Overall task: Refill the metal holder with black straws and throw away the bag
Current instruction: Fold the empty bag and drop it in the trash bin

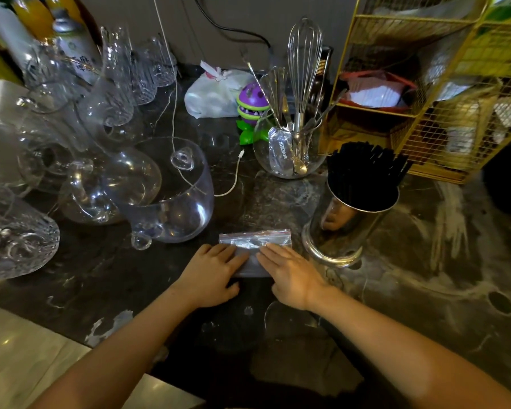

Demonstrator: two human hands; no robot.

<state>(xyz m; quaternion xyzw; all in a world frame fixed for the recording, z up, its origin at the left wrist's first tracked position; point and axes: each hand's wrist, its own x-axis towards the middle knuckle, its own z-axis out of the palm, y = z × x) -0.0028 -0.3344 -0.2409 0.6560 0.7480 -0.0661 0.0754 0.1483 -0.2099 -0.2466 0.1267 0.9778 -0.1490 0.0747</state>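
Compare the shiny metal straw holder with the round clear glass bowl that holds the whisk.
The shiny metal straw holder is a tall, opaque, reflective cylinder on a flared base; the round clear glass bowl is squat, rounded and see-through. The holder is packed with black straws; the bowl holds a wire whisk and other metal utensils. The holder stands nearer the hands, the bowl farther back. Both sit upright on the dark counter.

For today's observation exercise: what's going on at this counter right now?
A person is pressing both hands, left hand and right hand, flat on an empty clear zip bag lying on the dark counter, apparently flattening or folding it. Just to the right, the metal holder already stands full of black straws. The bag has not been thrown away yet.
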